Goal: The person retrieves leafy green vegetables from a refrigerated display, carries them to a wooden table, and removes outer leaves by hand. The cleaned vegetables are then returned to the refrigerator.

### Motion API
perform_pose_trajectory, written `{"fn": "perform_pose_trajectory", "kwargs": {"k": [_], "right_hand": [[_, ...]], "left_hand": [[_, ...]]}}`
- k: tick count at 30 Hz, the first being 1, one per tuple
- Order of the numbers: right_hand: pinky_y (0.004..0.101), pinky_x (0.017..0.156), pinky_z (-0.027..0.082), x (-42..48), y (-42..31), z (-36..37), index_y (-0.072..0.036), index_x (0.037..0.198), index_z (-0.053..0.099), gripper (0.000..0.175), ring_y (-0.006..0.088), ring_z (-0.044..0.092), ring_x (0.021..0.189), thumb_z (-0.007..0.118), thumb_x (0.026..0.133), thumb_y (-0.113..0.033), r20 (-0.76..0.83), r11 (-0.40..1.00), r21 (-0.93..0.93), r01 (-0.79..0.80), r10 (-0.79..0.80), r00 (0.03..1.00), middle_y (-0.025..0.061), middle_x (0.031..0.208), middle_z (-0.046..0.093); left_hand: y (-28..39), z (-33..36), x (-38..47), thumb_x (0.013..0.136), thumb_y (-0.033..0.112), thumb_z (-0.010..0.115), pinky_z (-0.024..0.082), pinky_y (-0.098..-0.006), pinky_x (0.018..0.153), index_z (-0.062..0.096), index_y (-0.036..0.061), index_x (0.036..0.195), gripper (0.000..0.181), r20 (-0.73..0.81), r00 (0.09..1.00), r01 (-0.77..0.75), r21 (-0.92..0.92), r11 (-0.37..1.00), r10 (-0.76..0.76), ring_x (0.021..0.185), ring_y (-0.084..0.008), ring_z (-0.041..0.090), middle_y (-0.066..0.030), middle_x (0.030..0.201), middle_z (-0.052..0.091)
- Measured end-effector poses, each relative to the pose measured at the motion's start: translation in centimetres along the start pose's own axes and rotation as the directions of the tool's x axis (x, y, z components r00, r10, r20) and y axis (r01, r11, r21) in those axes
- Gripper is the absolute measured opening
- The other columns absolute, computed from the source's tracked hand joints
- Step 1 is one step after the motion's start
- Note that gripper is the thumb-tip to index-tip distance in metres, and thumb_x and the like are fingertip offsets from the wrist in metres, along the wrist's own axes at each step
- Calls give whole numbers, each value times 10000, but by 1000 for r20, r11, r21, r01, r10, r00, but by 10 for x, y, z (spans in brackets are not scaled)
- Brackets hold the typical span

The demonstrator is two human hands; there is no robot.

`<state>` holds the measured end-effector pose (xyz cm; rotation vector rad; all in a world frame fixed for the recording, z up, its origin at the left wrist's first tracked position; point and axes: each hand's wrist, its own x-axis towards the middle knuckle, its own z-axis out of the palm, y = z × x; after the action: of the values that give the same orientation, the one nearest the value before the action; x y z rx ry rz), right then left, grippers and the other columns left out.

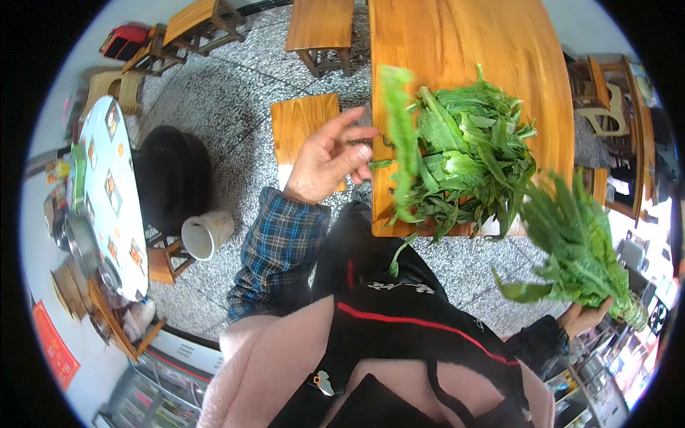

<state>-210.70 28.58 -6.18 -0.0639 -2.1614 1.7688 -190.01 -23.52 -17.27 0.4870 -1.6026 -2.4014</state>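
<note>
My right hand (584, 319) grips a large bunch of leafy greens (575, 251) low down, near its pale stem end. The bunch is held out beyond the table's near right corner, leaves pointing up and to the left. A loose pile of similar long green leaves (465, 155) lies on the wooden table (460, 37). Beside the table's left edge is my left hand (332, 158), its fingers apart and holding nothing that I can make out. One light green leaf (398, 144), blurred by motion, stands between those fingertips and the pile.
A wooden stool (302, 120) stands left of the table, another stool (321, 24) farther back. To the left are a round patterned table (109, 198), a black rounded object (174, 179) and a white bucket (206, 235). A small leaf (398, 257) hangs by my black apron (417, 331).
</note>
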Motion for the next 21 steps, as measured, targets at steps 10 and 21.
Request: {"fn": "perform_pose_trajectory", "kwargs": {"k": [10, 21], "right_hand": [[334, 880, 479, 39, -55, 69, 40, 1244, 529, 460, 215, 588, 1017, 560, 932, -295, 232, 821, -571, -11, 174, 957, 134, 1174, 587], [355, 975, 402, 138, 5, 305, 20, 1359, 444, 524, 279, 556, 1107, 607, 912, -199, 689, 296, -722, 625, 235, 685, 199, 1233, 573]], "left_hand": [[-210, -158, -55, 942, 87, 439, 446, -280, 447, 621, -3, 889, 210, -703, 626, 465, -10, 885, -337, 505, -156, 576, -122, 708, 655], [-329, -335, -6, 851, 456, 614, 460, -423, 931, 632, 21, 1147, 527, -840, 358, 850, 112, 515, -408, 1038, -363, 611, -214, 1116, 650]]}}
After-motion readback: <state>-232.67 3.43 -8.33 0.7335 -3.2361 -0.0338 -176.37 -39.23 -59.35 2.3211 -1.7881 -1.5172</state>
